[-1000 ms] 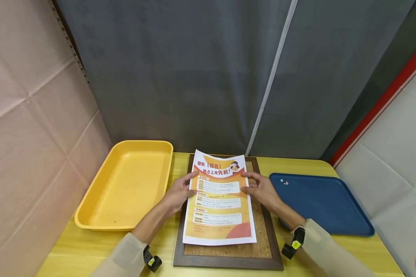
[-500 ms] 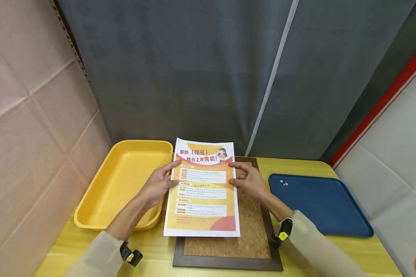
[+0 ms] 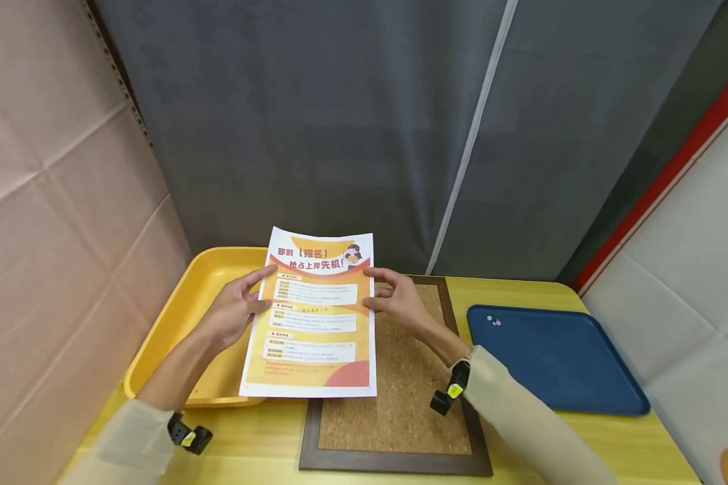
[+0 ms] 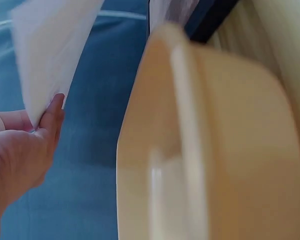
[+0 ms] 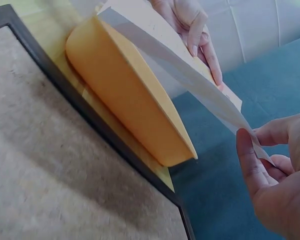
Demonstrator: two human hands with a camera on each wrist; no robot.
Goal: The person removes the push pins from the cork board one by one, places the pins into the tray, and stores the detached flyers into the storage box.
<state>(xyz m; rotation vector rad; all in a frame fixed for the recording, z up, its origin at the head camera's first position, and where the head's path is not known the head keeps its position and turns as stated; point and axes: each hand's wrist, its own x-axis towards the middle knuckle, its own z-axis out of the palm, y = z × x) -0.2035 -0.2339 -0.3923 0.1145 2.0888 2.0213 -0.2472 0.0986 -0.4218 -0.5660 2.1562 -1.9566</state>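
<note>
A printed paper flyer (image 3: 315,316), white-edged with yellow and orange blocks, is held up between my two hands. My left hand (image 3: 230,313) pinches its left edge, thumb and fingers on either side of the sheet (image 4: 55,55). On the opposite edge my right hand (image 3: 400,300) pinches the paper in the same way; the right wrist view shows the sheet bowed between both hands. The flyer hangs above the table, covering part of the yellow tray (image 3: 158,343) and the left part of the framed cork board (image 3: 421,397).
A blue tray (image 3: 558,360) lies on the right of the wooden table (image 3: 243,444), with a few tiny items (image 3: 493,321) at its upper left corner. A grey curtain (image 3: 315,121) hangs behind, and pale panels (image 3: 54,269) flank the table.
Both hands have lifted the flyer off the cork board and carried it left, so it now overlaps the yellow tray. More of the board's cork shows. The trays have stayed put.
</note>
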